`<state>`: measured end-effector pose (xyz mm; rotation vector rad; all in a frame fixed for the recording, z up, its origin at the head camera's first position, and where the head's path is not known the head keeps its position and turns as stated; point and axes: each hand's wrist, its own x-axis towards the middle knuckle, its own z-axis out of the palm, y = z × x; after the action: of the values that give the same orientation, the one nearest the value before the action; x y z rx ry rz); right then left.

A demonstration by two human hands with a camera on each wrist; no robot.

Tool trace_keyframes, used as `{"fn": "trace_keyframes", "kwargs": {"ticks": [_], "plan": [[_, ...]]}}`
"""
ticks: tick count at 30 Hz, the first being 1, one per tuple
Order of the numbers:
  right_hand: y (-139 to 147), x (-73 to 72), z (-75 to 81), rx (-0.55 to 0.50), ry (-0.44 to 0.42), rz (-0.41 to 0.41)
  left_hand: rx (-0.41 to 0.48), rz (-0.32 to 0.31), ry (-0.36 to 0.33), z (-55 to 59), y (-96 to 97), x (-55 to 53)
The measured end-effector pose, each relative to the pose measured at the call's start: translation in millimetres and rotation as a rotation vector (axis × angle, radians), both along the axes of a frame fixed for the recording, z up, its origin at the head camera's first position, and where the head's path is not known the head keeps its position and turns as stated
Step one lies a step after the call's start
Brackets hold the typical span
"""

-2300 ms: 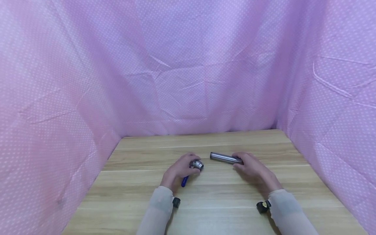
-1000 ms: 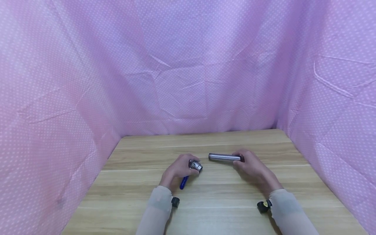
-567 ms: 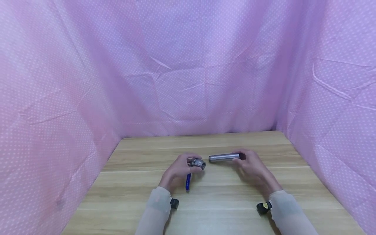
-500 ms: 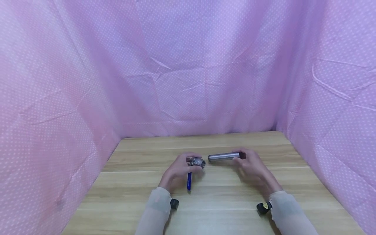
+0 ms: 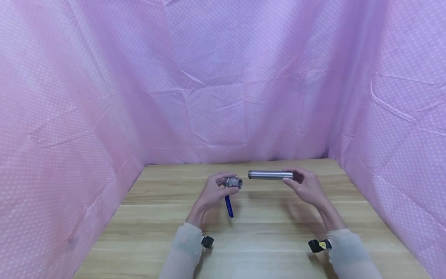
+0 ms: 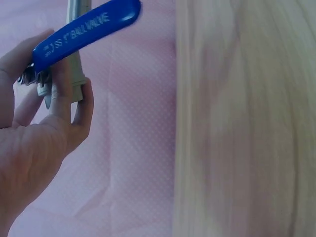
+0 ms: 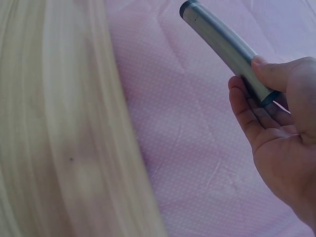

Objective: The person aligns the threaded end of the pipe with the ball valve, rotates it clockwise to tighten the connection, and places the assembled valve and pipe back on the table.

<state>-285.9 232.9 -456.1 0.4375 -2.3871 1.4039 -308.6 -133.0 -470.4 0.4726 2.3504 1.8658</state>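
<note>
My left hand [image 5: 211,192] grips a metal ball valve [image 5: 232,182] by its body, fingers on the far side and thumb on the near side. The valve's blue lever handle [image 6: 89,33], lettered "SS 1" BALL VALVE", hangs down toward me in the head view. Its round open end faces right. My right hand [image 5: 308,188] pinches a steel pipe [image 5: 268,175] near its right end between thumb and fingers. The pipe lies level in the air, its dark threaded left end [image 7: 187,8] pointing at the valve, with a small gap between them. Shadows on the table show beneath both.
A wooden tabletop [image 5: 244,240] spreads under both hands. Pink dotted cloth [image 5: 223,97] hangs behind it and along both sides. A small black camera [image 5: 208,242] sits at the left wrist, another black camera [image 5: 316,245] at the right.
Both hands have risen off the tabletop with the valve and the pipe. The valve has turned so its open end faces the pipe, and the pipe has come level.
</note>
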Motion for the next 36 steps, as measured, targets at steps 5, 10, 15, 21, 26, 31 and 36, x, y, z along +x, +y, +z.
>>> {"fn": "trace_keyframes", "kwargs": {"ticks": [5,10,15,21,26,31,36], "plan": [[-1.3,5.8,8.3,-0.036,0.045,0.019,0.087,0.044,-0.02,8.7,3.3,5.1],[-4.0,10.6,15.2,-0.079,0.07,0.047,0.141,0.053,-0.018,13.6,4.1,6.9],[-6.9,14.4,19.5,-0.097,0.095,0.066,0.189,0.014,-0.008,18.0,4.6,8.1],[-10.0,17.5,26.2,-0.118,0.164,0.081,0.257,-0.1,-0.01,22.4,4.3,9.8],[-10.4,20.4,31.0,-0.126,0.205,0.09,0.261,-0.173,-0.007,23.3,4.7,9.9],[-8.5,23.3,34.6,-0.136,0.237,0.099,0.3,-0.178,0.001,26.1,7.6,12.7],[-7.7,24.5,37.1,-0.156,0.26,0.129,0.31,-0.098,0.015,29.1,7.9,15.4]]}}
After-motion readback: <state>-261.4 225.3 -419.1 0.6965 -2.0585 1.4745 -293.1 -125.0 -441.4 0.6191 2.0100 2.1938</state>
